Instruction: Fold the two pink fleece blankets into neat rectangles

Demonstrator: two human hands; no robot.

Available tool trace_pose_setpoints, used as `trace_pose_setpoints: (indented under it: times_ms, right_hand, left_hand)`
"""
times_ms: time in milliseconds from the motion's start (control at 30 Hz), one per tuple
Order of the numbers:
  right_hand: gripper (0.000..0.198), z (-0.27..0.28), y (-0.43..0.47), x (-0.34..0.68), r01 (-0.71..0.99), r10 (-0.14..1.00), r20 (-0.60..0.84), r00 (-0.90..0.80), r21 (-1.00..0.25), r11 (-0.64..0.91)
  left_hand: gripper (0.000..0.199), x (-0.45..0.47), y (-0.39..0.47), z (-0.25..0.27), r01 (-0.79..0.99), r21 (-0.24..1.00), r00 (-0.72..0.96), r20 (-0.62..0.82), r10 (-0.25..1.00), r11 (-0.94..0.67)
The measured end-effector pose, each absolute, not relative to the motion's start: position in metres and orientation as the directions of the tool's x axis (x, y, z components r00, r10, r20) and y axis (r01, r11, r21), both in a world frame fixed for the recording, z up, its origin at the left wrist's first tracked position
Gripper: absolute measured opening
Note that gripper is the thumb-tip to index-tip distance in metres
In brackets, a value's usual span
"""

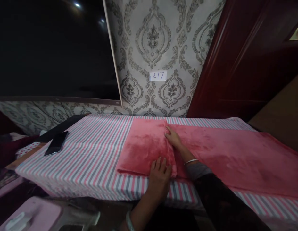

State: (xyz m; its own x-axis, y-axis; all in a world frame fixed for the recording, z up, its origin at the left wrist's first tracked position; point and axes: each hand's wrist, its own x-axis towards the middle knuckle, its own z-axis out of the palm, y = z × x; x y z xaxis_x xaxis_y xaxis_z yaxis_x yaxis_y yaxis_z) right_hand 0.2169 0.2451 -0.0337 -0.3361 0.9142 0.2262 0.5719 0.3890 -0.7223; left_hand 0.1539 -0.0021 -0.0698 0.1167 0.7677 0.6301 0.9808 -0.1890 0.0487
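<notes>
A pink plush blanket (149, 141) lies on a striped cloth, its left end folded over into a several-layered rectangle. The rest of it stretches flat to the right in a long strip. On the near right corner of the folded part, my left hand (160, 176) rests with its fingers laid out flat and slightly apart. Farther back, my right hand (173, 137) is at the right edge of the folded part, its fingers and thumb closed on the blanket there. A bracelet circles each wrist.
The striped cloth (91, 150) covers the table. A dark phone (56, 143) lies on its left side. Behind stand a large black screen (55, 51) and patterned wall with a paper label (158, 75). A dark red door (235, 64) rises at right; a pink stool (33, 211) sits lower left.
</notes>
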Motion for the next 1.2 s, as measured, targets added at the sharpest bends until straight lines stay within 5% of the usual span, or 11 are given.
trace_pose_setpoints:
  times_ms: [133,667,800,900,967,1033,1200]
  right_hand:
    - [0.067,-0.024,0.261,0.211,0.476,0.896,0.254,-0.364,-0.777,0.413]
    - [0.063,-0.038,0.263,0.212,0.653,0.881,0.272,-0.387,-0.593,0.471]
    - [0.064,-0.033,0.226,0.229,0.621,0.78,0.387,-0.492,-0.472,0.626]
    - [0.067,-0.023,0.186,0.243,0.58,0.7,0.341,-0.627,-0.395,0.712]
    - [0.069,-0.017,0.16,0.25,0.564,0.66,0.303,-0.687,-0.35,0.748]
    - [0.069,-0.015,0.138,0.255,0.552,0.625,0.277,-0.73,-0.301,0.778]
    - [0.06,-0.031,0.109,0.266,0.603,0.636,0.135,-0.76,-0.219,0.767]
  left_hand:
    - [0.04,0.152,0.001,-0.071,0.985,-0.014,0.132,0.697,0.705,-0.17]
    - [0.035,0.155,0.003,-0.065,0.941,0.001,0.205,0.796,0.57,-0.339]
    - [0.035,0.158,-0.005,-0.052,0.865,0.071,0.272,0.765,0.583,-0.496]
    - [0.031,0.146,-0.013,-0.031,0.775,0.141,0.316,0.758,0.57,-0.617]
    - [0.035,0.124,-0.013,-0.014,0.814,0.193,0.249,0.736,0.629,-0.548]
    - [0.042,0.094,-0.01,0.0,0.914,0.252,0.099,0.622,0.777,-0.319]
    - [0.064,0.031,0.001,0.002,0.986,0.122,-0.138,0.184,0.973,0.117]
